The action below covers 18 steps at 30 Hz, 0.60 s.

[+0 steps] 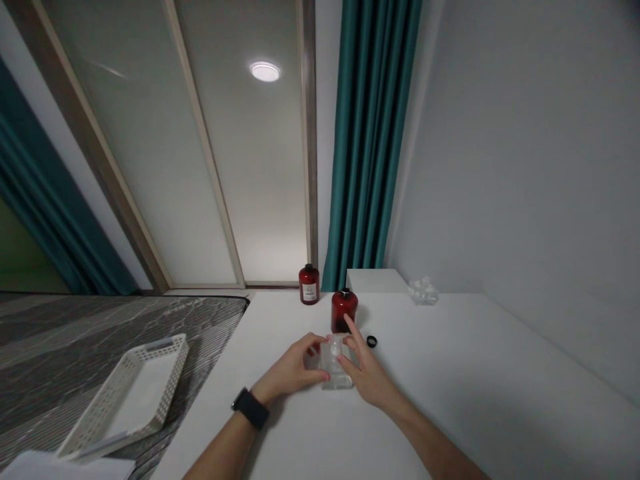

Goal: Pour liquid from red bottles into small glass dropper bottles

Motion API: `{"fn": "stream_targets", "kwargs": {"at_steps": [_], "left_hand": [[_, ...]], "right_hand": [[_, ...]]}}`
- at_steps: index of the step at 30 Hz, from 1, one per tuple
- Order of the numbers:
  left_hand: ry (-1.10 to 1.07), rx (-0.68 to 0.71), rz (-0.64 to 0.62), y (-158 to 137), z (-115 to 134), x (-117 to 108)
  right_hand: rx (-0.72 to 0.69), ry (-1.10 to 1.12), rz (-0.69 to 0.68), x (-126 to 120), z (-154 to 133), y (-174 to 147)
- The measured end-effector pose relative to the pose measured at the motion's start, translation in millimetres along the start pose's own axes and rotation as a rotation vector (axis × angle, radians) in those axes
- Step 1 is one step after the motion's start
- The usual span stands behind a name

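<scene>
Head view, clear container (334,379) on the near side of the front red bottle (343,308), left hand (294,367) with fingers clamped on the container's edge, right hand (369,373) with fingers apart, black ring (371,342) right of that bottle.

Room: I get it dim and grey overall.
Glass door (270,187): one round white glare (265,71) stands out to me.
Desk (310,440): pale, soft-edged shadows, darker toward the lower right.
Wall (525,167): dull grey, blackening at the top corner.
Left curtain (40,187): leans steeply, wide-lens stretch.
Clear container (334,383): I find its edges washed out.
</scene>
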State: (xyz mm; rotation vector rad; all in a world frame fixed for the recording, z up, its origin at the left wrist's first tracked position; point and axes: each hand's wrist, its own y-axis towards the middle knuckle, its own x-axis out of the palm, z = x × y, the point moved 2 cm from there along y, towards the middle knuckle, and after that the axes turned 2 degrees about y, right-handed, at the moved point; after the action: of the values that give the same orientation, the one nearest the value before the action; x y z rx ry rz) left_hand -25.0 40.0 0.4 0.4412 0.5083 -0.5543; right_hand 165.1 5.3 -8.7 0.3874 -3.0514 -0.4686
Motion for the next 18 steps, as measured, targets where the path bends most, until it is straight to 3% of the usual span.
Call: {"fn": "stream_targets", "kwargs": {"at_steps": [5,12,18], "left_hand": [[-0.039,0.027,-0.003,0.0,1.7,1.2],[-0.016,0.055,0.042,-0.4,2.0,3.5],[0.032,0.027,0.063,0.1,0.5,3.7]], "right_hand": [[0.049,-0.012,0.01,-2.5,2.2,1.5],[0.003,-0.065,0.121,4.5,12.0,-0.2],[-0.033,-0.107,0.122,4.1,9.9,0.7]]}}
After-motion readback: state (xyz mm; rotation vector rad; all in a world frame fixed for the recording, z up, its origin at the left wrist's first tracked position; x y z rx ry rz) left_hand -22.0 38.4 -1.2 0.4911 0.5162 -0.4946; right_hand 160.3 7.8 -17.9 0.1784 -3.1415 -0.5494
